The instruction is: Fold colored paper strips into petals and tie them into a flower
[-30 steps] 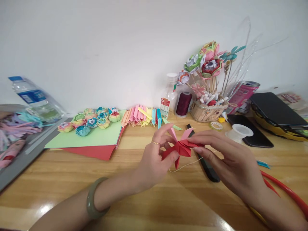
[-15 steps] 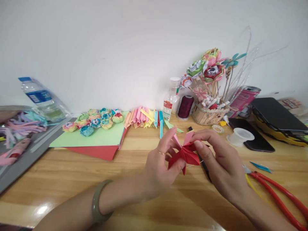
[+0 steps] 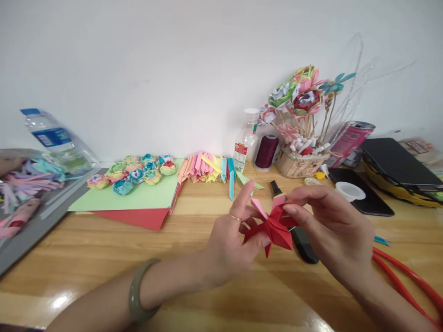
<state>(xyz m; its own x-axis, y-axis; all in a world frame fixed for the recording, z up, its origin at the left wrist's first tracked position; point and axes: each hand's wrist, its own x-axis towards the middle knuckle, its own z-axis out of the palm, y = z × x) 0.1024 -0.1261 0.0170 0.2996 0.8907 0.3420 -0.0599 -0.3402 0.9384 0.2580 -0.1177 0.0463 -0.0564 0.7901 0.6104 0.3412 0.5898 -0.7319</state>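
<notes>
A folded red and pink paper flower (image 3: 277,230) is held up over the table between my hands. My left hand (image 3: 235,235) grips it from the left, thumb pressed on its lower petals and index finger raised. My right hand (image 3: 328,235) pinches an upper right petal between thumb and fingertips. A thin pale strand shows beside the flower on the right. Under the hands lies a dark-handled tool (image 3: 304,246), partly hidden by my right hand. Red-handled pliers or cutters (image 3: 408,276) lie right of my right wrist, their head hidden.
Finished paper flowers (image 3: 136,175) sit on green paper (image 3: 104,200). Folded paper pieces (image 3: 204,168) stand in a row near a glass bottle (image 3: 244,143) and a thread spool (image 3: 267,153). A flower basket (image 3: 301,163), a white spool (image 3: 350,191) and a phone (image 3: 375,198) are at right.
Both hands and the paper flower have shifted slightly right. My right hand now covers the head of the red-handled tool, and more of the dark-handled tool shows.
</notes>
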